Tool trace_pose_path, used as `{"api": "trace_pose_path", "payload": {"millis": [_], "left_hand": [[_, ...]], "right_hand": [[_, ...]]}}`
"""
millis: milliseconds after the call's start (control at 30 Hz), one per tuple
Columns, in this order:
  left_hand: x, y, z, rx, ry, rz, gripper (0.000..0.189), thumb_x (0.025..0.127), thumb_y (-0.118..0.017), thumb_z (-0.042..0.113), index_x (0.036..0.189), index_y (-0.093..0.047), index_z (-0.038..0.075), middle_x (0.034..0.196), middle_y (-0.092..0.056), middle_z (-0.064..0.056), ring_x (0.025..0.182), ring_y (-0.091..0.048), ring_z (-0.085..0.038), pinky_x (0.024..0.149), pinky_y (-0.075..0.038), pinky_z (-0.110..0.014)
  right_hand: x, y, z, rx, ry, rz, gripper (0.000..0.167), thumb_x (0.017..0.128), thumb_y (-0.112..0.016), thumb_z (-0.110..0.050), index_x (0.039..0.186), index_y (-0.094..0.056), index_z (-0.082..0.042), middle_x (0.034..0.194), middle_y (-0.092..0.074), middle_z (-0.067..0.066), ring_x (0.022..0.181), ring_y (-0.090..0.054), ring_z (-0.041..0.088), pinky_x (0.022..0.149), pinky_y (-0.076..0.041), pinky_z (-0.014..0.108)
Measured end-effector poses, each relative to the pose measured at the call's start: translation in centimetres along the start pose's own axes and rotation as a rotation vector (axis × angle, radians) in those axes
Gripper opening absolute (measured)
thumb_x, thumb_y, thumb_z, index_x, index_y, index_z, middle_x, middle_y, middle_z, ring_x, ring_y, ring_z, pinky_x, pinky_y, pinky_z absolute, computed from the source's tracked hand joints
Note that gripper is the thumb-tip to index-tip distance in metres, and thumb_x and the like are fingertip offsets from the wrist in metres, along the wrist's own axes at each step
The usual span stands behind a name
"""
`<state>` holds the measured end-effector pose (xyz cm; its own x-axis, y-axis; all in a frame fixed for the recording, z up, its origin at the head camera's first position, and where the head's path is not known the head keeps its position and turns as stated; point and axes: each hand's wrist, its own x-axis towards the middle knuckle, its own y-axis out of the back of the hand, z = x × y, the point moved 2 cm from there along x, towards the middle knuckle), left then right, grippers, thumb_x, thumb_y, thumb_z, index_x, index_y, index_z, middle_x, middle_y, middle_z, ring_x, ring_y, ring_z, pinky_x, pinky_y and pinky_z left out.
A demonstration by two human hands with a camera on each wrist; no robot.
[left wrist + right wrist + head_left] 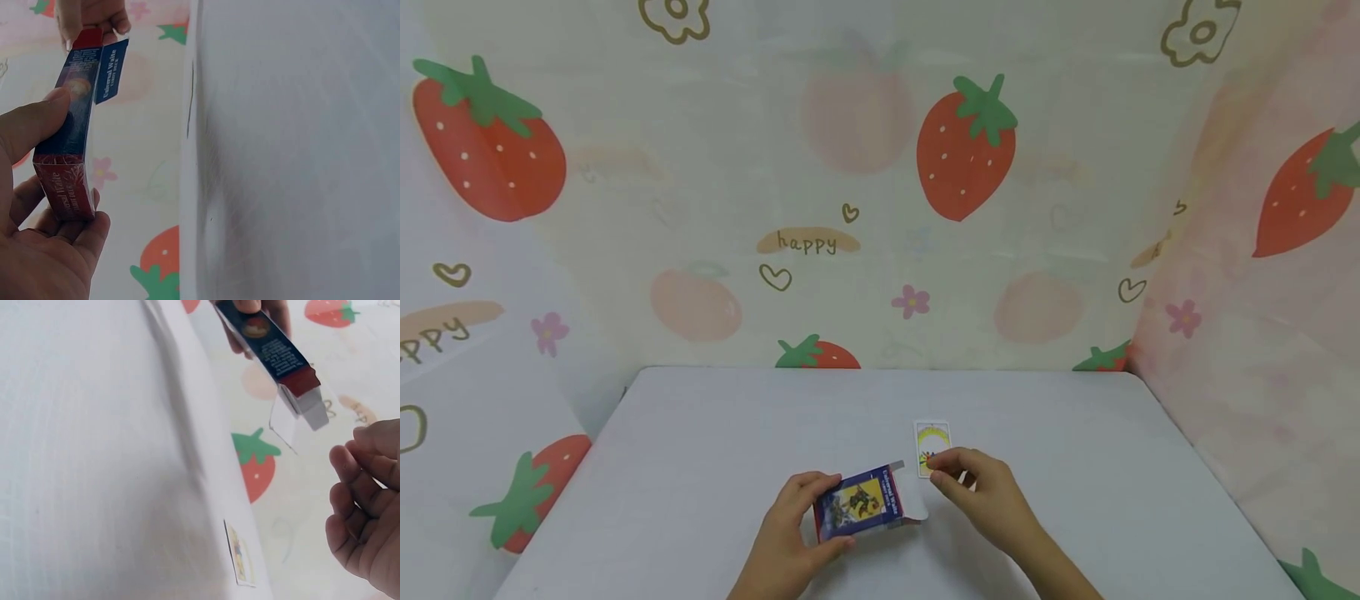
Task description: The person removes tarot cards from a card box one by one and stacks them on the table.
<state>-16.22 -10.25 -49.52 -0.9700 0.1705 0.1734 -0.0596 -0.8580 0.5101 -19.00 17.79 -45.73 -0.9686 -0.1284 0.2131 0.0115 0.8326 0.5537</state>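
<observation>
My left hand [790, 523] grips a blue card deck box [853, 504], thumb on one side and fingers on the other. Its front bears a yellow picture and the words "Universal Waite". The white end flap [912, 497] stands open toward my right hand [988, 497]. In the right wrist view that hand has loosely bent fingers with nothing between them, just off the box's open end. A single picture card [933, 435] lies flat on the table, partly covered by the right fingertips in the head view. What is inside the box is hidden.
The white-covered table [722, 433] spreads out around the hands, with its far edge against a back curtain [865, 200] printed with strawberries. Similar curtains hang at the left [467, 400] and right [1247, 350] sides.
</observation>
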Motion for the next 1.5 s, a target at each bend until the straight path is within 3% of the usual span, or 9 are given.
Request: {"api": "trace_pose_path", "payload": {"millis": [533, 1167, 1500], "left_hand": [[-0.1, 0.0, 0.1, 0.012, -0.018, 0.020, 0.072, 0.072, -0.095, 0.021, 0.135, -0.061, 0.032, 0.133, -0.053, 0.010, 0.125, -0.053, -0.017, 0.111, -0.045, -0.053], [-0.2, -0.1, 0.3, 0.018, -0.018, 0.023, 0.071, 0.074, -0.094, 0.026, 0.135, -0.060, 0.035, 0.134, -0.052, 0.010, 0.126, -0.052, -0.016, 0.110, -0.046, -0.052], [-0.2, -0.2, 0.3, 0.006, 0.003, 0.013, 0.072, 0.073, -0.094, 0.024, 0.135, -0.060, 0.037, 0.134, -0.051, 0.013, 0.127, -0.052, -0.015, 0.112, -0.045, -0.051]], "right_hand": [[-0.8, -1.6, -0.3, 0.041, -0.002, -0.088, 0.012, 0.092, -0.077, -0.022, 0.100, -0.075, -0.014, 0.087, -0.071, -0.010, 0.078, -0.060, 0.006, 0.069, -0.050, 0.023], [-0.8, -3.1, 0.3, 0.042, -0.055, -0.178, 0.020, 0.090, -0.078, -0.039, 0.097, -0.075, -0.020, 0.087, -0.072, -0.011, 0.072, -0.057, 0.007, 0.062, -0.048, 0.021], [-0.9, -3.5, 0.3, 0.070, -0.088, -0.195, 0.018, 0.090, -0.080, -0.031, 0.098, -0.075, -0.016, 0.087, -0.073, -0.009, 0.074, -0.061, 0.008, 0.063, -0.048, 0.022]]}}
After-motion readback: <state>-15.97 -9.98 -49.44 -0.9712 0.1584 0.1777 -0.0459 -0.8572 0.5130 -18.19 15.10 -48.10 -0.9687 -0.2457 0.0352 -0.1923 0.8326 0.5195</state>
